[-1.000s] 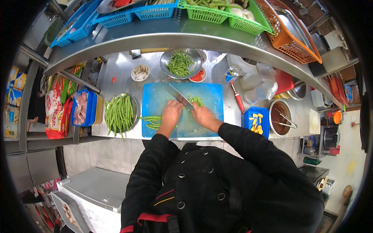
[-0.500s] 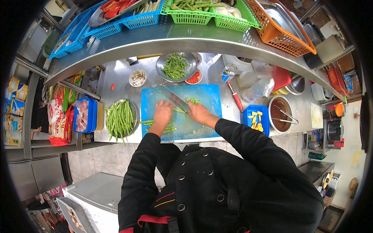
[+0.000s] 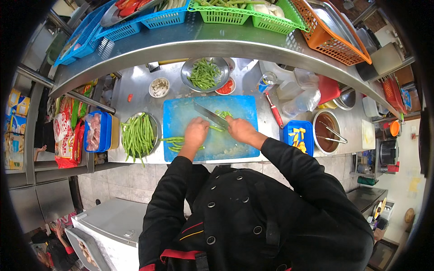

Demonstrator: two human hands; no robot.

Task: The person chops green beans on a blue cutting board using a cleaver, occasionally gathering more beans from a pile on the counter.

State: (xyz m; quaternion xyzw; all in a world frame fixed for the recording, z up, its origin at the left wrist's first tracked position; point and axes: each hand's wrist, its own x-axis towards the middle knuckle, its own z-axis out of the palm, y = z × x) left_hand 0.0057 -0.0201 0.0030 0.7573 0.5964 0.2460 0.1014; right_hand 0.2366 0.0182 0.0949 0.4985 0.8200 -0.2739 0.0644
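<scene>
My right hand [image 3: 238, 129] grips the handle of a large knife [image 3: 210, 116], whose blade slants up to the left over a blue cutting board [image 3: 244, 108]. My left hand [image 3: 196, 133] presses down on a bunch of green beans [image 3: 174, 142] lying across the board. A few cut bean pieces [image 3: 223, 114] sit just beyond the blade. A round plate of whole green beans [image 3: 138, 133] stands left of the board. A metal bowl of cut beans [image 3: 204, 73] is behind it.
A small bowl of sliced mushrooms [image 3: 159, 87], a dish of red pieces [image 3: 226, 87], a red-handled tool [image 3: 274, 110], a blue tray of yellow pieces [image 3: 298, 135] and a pot with tongs [image 3: 327, 131] ring the board. Plastic baskets [image 3: 235, 13] line the steel shelf above.
The view has tilted slightly, so the counter sits lower in the picture. Both hands stay on the board with the knife over the beans.
</scene>
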